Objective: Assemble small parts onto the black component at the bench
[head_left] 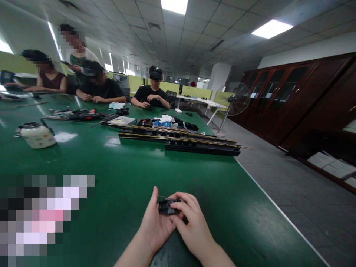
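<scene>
A small black block-like part point(167, 207) lies across the fingers of my left hand point(156, 222), whose palm faces up and whose thumb points upward, away from the part. My right hand point(190, 218) closes over the part's right end, with bent fingers on top and the thumb below. Just above the part shows a thin wire-like line point(162, 196); I cannot tell whether it is joined to it. The left fingers are mostly hidden behind the part and my right hand. Both hands are over the near side of the green table point(116, 178).
Long black rails point(203, 149) with thin brass-coloured rods lie across the table ahead. Farther left are a patterned pot point(37, 135), tools point(83, 115) and a grey box point(121, 121). Several people sit or stand at the far side. The table's right edge point(278, 207) borders the floor; a fan point(235, 98) stands beyond.
</scene>
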The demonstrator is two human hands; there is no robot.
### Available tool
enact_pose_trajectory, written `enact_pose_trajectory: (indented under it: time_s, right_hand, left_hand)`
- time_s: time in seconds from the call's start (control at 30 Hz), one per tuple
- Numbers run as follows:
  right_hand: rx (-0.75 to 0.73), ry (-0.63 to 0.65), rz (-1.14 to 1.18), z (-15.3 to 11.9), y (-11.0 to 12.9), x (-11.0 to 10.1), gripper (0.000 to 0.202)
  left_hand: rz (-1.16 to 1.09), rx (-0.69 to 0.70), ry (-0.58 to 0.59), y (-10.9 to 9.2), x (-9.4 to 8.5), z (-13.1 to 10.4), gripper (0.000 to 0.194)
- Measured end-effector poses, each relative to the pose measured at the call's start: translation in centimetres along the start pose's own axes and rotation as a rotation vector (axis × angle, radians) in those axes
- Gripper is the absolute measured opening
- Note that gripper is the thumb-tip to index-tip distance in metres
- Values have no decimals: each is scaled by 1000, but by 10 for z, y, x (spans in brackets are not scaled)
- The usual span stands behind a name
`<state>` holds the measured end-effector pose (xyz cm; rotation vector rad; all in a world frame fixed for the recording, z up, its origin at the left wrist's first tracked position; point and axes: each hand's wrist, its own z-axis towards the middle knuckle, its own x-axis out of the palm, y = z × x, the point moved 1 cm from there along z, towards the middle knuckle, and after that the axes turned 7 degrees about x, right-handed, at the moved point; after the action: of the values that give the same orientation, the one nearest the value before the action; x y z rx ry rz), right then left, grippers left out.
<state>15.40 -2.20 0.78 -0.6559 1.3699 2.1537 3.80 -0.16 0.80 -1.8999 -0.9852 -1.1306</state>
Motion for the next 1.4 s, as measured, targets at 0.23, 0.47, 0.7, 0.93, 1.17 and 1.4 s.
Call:
enact_pose_trajectory:
  time_s: [0.23, 0.47, 0.7, 0.93, 1.17, 1.4]
  right_hand:
    - [-33, 27, -65, -2, 1, 1, 23]
    - [-45, 47, -84, -1, 2, 0, 28]
    - [-106, -34, -58, -1, 3, -4, 23]
    - [-62, -145, -64, -1, 1, -7, 20]
    - [9, -217, -50, -2, -5, -9, 23]
    - [61, -292, -48, -1, -12, -12, 25]
  left_hand:
    - [-40, 34, -42, 1, 0, -2, 33]
    - [-53, 25, -12, 0, -1, -1, 29]
    - [38, 132, -117, -4, -1, 2, 29]
    - [62, 149, -167, -7, 4, -2, 28]
    - [82, 184, -213, -4, 7, -3, 28]
    - [91, 128, -136, -4, 2, 1, 33]
